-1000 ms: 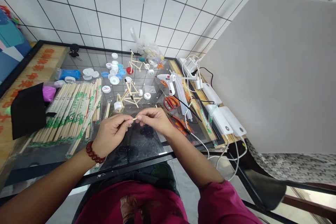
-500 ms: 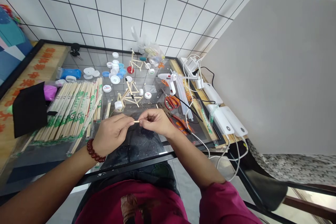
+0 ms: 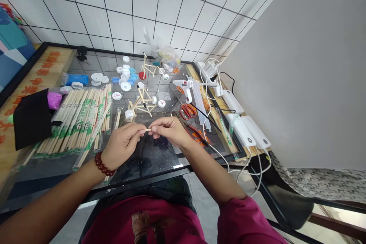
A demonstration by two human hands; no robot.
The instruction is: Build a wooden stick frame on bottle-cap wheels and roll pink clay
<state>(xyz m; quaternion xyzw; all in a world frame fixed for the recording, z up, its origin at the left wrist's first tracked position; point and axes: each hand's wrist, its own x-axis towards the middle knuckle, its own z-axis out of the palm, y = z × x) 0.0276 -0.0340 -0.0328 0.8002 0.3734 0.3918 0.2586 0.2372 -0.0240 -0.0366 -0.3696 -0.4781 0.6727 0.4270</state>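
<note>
A short piece of wooden stick [image 3: 148, 130] is pinched between both hands above the dark glass tabletop. My left hand [image 3: 122, 143], with a red bead bracelet at the wrist, grips its left end between thumb and fingertips. On its right end my right hand [image 3: 168, 131] has thumb and fingers closed. Just beyond the hands stands a small stick frame [image 3: 142, 103] with white caps attached. Another stick frame [image 3: 148, 69] with a red cap sits farther back.
Wrapped chopsticks [image 3: 80, 118] lie at the left. Several bottle caps [image 3: 125, 86] are spread behind. To the right are a glue gun [image 3: 184, 88], red-handled scissors [image 3: 188, 111], pliers [image 3: 194, 129], glue sticks [image 3: 201, 103], cables and white power packs [image 3: 240, 130].
Both hands have risen slightly with the short stick, and the fingers of each have shifted around its ends. The things on the table stay where they were.
</note>
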